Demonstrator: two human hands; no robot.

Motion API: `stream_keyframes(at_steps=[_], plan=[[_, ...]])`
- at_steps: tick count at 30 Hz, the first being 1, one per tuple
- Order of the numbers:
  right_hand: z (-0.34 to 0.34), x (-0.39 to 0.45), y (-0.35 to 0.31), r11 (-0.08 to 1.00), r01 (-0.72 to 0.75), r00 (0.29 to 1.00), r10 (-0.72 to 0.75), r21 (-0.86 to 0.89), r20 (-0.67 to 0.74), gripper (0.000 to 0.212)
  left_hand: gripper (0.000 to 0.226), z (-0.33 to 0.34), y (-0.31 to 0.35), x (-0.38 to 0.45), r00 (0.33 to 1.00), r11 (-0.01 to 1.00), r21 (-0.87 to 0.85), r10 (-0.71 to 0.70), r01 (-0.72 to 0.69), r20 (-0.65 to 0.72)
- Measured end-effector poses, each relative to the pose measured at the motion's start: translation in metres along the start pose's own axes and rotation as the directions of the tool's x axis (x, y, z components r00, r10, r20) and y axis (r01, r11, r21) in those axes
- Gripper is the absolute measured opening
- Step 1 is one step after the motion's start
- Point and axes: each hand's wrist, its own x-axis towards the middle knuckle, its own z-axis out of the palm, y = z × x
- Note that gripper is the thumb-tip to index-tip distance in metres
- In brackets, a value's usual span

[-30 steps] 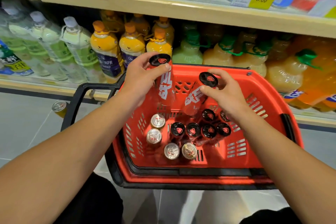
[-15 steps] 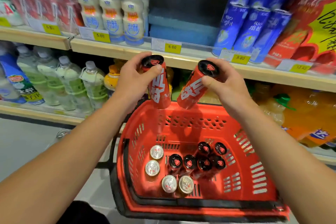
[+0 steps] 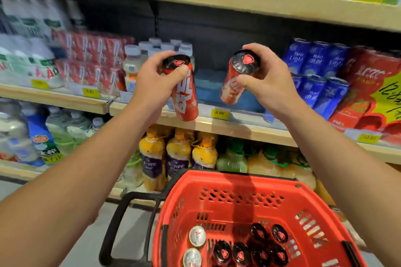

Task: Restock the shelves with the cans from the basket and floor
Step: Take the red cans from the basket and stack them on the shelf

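Observation:
My left hand (image 3: 155, 81) grips a tall red can with a black lid (image 3: 186, 95) near its top, held upright in front of the middle shelf edge (image 3: 217, 124). My right hand (image 3: 269, 80) grips a second red can (image 3: 235, 80), tilted with its lid toward me, in front of a dark gap on that shelf. Below, the red basket (image 3: 238, 188) holds several more black-lidded red cans (image 3: 240, 252) and silver-topped cans (image 3: 197, 236).
Blue cans (image 3: 314, 76) stand right of the gap, white-capped bottles (image 3: 132, 65) and red packs (image 3: 91, 58) to its left. A low blue box (image 3: 210, 89) sits in the gap. Juice bottles (image 3: 178, 154) fill the lower shelf. The basket's black handle (image 3: 117, 223) sticks out left.
Both hands have risen with their cans from above the basket up to the middle shelf level. The view has tilted upward, so the basket now sits low in the frame.

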Motion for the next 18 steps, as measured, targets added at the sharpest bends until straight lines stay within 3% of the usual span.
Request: stream_keyframes(at_steps=[6, 13, 18], plan=[[0.023, 0.057, 0.004, 0.997, 0.058, 0.997, -0.055, -0.059, 0.056, 0.062, 0.048, -0.005, 0.003, 0.028, 1.0, 1.0, -0.006, -0.019, 0.018, -0.016], [0.05, 0.102, 0.021, 0.998, -0.011, 0.997, 0.017, -0.068, 0.075, 0.061, 0.042, -0.012, 0.001, 0.05, 0.999, 0.999, 0.006, -0.042, 0.042, -0.02], [0.056, 0.119, 0.031, 0.994, -0.103, 0.987, 0.099, 0.025, 0.123, 0.058, 0.046, -0.013, 0.002, 0.059, 0.997, 0.998, -0.014, -0.07, 0.069, -0.029]])
